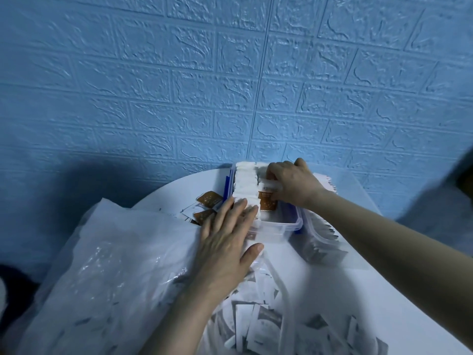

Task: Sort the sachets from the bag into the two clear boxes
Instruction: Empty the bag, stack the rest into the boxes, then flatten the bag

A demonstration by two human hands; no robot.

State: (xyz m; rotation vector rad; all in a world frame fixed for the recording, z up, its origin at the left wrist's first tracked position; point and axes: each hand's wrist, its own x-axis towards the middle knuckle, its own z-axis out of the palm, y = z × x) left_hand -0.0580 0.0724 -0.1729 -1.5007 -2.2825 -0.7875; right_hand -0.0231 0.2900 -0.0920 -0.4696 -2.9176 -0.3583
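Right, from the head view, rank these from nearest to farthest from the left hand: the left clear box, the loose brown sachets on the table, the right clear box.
1. Left clear box: the left hand rests against its near left side.
2. Loose brown sachets: just beyond the fingertips, left of that box.
3. Right clear box: farther right, under the other forearm.

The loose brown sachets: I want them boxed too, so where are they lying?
In the head view, the loose brown sachets lie on the white table, left of the near clear box, just beyond the left hand.
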